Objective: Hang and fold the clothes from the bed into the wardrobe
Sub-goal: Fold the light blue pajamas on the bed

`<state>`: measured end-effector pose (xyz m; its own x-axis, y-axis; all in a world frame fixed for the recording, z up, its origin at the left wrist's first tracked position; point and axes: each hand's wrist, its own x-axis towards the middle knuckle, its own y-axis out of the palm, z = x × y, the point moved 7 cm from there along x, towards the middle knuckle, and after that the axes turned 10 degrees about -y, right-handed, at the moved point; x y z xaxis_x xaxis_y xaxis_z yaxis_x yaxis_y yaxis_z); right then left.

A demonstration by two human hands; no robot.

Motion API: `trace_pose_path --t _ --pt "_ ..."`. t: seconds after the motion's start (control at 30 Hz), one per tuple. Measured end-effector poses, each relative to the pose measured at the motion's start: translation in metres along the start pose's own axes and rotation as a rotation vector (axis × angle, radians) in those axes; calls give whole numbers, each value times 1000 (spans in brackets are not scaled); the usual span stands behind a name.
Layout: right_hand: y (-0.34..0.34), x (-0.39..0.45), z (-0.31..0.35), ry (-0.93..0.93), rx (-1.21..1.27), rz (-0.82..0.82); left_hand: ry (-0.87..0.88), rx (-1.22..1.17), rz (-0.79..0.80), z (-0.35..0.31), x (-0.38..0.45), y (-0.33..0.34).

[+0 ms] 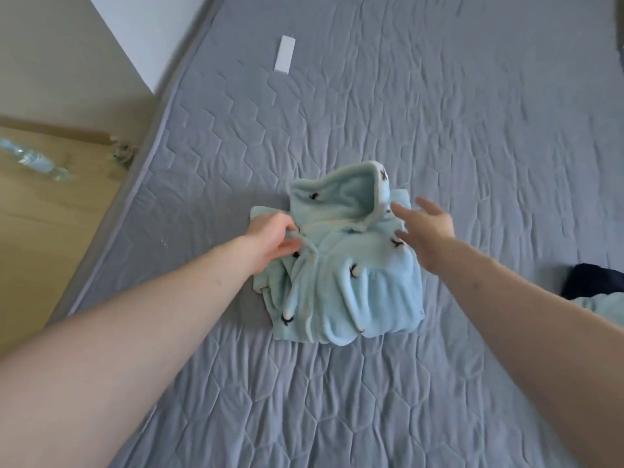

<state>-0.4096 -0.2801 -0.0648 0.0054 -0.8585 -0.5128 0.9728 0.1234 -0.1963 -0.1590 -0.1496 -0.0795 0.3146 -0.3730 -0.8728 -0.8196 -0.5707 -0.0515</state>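
Our left hand (pixel 271 239) pinches the hoodie (pixel 341 265) at its left edge. Our right hand (pixel 427 228) hovers spread, holding nothing — just over the hood (pixel 341 194), the nearer hand to it.

plastic bottle (pixel 32 160), white strip (pixel 284 54)

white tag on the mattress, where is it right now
In the head view the white tag lies flat on the grey mattress, upper left, near its left edge, well beyond the folded blue garment.

Hands (pixel 273 239) on folded fleece (pixel 351 275) atop bed (pixel 439 130)
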Motion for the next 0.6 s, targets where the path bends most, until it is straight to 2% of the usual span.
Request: trace_pose_path --t 0.07,0.13,0.27,0.37,0.5,0.6 --pt "4 0 -19 -61 -322 22 66 349 -137 5 15 -7" --pt "8 -1 -45 -100 -513 86 67 496 -220 17 24 -15" --pt "10 2 -90 -80 -555 113 -39 511 -209 50 52 -26" --pt "5 14 -115 -9 -648 78 -82 418 -161 66 72 -24" --pt "2 27 -139 80 -614 25 -90 397 -48 70 91 -4" --pt "6 34 -153 117 -578 79 -72 425 -1 75 102 8"
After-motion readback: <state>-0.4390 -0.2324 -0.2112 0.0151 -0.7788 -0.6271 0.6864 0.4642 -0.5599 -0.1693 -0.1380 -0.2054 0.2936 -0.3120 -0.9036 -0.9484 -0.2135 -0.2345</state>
